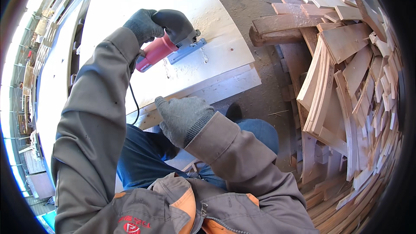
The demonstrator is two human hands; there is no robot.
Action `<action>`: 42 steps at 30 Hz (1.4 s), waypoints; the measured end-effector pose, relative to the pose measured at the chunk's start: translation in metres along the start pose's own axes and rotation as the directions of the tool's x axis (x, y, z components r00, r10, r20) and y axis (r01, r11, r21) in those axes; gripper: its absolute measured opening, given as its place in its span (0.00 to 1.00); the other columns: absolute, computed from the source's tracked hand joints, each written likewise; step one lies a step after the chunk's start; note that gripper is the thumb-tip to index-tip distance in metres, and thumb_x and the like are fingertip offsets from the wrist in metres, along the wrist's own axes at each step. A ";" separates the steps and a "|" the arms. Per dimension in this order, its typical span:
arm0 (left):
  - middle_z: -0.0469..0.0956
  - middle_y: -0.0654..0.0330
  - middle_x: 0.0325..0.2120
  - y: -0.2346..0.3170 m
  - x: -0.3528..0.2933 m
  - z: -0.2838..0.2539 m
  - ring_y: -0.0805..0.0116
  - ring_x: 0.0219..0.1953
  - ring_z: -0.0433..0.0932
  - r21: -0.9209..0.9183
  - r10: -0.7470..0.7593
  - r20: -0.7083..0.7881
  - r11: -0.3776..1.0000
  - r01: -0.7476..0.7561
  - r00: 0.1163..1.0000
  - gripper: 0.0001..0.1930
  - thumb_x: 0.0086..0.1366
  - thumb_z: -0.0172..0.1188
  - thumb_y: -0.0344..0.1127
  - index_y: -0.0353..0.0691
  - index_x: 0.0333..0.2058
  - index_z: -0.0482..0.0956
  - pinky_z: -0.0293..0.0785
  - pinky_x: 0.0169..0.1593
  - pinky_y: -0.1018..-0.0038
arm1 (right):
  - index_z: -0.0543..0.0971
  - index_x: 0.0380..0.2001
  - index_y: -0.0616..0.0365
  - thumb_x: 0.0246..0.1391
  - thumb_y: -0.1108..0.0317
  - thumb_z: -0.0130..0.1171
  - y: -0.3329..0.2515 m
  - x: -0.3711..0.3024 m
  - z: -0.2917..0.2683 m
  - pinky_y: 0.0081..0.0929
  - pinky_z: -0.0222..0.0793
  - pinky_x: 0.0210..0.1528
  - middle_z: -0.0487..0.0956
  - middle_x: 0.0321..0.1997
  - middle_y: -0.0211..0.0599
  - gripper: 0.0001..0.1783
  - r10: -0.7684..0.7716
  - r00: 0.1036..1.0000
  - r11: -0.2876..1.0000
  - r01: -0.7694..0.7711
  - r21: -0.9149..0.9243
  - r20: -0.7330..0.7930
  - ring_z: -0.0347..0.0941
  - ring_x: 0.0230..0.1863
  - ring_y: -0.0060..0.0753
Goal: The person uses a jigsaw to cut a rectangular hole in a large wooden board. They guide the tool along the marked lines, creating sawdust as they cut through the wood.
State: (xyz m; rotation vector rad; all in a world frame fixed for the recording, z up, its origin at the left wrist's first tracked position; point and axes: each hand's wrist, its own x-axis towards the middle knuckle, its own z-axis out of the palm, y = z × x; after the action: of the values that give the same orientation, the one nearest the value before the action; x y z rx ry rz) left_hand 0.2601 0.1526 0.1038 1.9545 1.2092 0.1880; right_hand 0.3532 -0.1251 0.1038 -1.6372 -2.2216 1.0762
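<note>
A jigsaw point(159, 51) with a red body, black handle and blue-grey base plate rests on a pale plywood board point(208, 21). My left hand point(144, 24), in a grey knit glove, is wrapped around its handle. The saw's blade is hidden. At the board's near edge is my right hand point(184, 119), also gloved. Its fingers are curled, one digit over the top face and the others lower down, so it appears to grip the edge; the fingertips are partly hidden. Rough cut marks with splinters and sawdust show near the base plate.
A black cord point(136, 102) hangs from the saw past the board's near edge. A big heap of wood offcuts point(346, 43) rises on the right, close to the board. Beneath the top board another pale board edge point(229, 82) sticks out. My knees are below it.
</note>
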 end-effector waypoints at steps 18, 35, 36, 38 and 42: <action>0.83 0.58 0.30 -0.021 -0.027 -0.008 0.72 0.26 0.78 -0.255 0.089 -0.044 0.962 -0.098 0.995 0.22 0.45 0.64 0.14 0.32 0.42 0.84 0.76 0.30 0.73 | 0.71 0.61 0.64 0.61 0.59 0.61 0.000 -0.002 0.001 0.45 0.82 0.44 0.85 0.42 0.51 0.30 -0.010 0.999 1.000 0.010 0.008 -0.043 0.85 0.42 0.51; 0.84 0.63 0.31 -0.019 -0.125 -0.053 0.74 0.33 0.80 -0.045 0.256 0.020 0.966 -0.255 0.966 0.21 0.44 0.70 0.22 0.35 0.41 0.84 0.79 0.40 0.72 | 0.73 0.62 0.63 0.62 0.59 0.58 -0.007 -0.004 -0.002 0.45 0.80 0.47 0.84 0.45 0.55 0.28 -0.038 0.996 0.999 0.035 -0.036 -0.079 0.84 0.44 0.52; 0.84 0.62 0.32 -0.026 -0.134 -0.050 0.74 0.33 0.80 -0.050 0.243 0.009 0.969 -0.242 0.970 0.21 0.44 0.70 0.22 0.35 0.41 0.84 0.79 0.40 0.72 | 0.74 0.60 0.63 0.62 0.59 0.59 -0.007 -0.006 0.000 0.45 0.80 0.47 0.84 0.44 0.55 0.27 -0.045 0.994 0.999 0.042 -0.033 -0.098 0.84 0.44 0.52; 0.85 0.60 0.34 -0.045 -0.150 -0.046 0.73 0.35 0.81 -0.035 0.196 0.013 0.980 -0.195 0.981 0.22 0.44 0.69 0.23 0.33 0.43 0.83 0.79 0.40 0.72 | 0.75 0.57 0.62 0.61 0.59 0.59 -0.006 -0.009 0.003 0.46 0.80 0.48 0.84 0.44 0.54 0.25 -0.061 0.988 0.998 0.058 -0.021 -0.140 0.84 0.45 0.53; 0.85 0.60 0.33 -0.069 -0.172 -0.045 0.73 0.35 0.81 0.002 0.192 -0.003 0.981 -0.192 0.981 0.21 0.44 0.68 0.23 0.34 0.42 0.83 0.78 0.39 0.72 | 0.77 0.50 0.61 0.60 0.60 0.59 -0.010 -0.006 0.007 0.46 0.80 0.48 0.84 0.42 0.54 0.20 -0.025 0.990 1.000 0.022 -0.019 -0.138 0.84 0.44 0.54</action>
State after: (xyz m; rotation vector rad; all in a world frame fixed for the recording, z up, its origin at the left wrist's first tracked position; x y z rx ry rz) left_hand 0.0991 0.0540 0.1330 2.0732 1.0215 0.2889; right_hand 0.3440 -0.1348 0.1072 -1.6350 -2.1625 0.9103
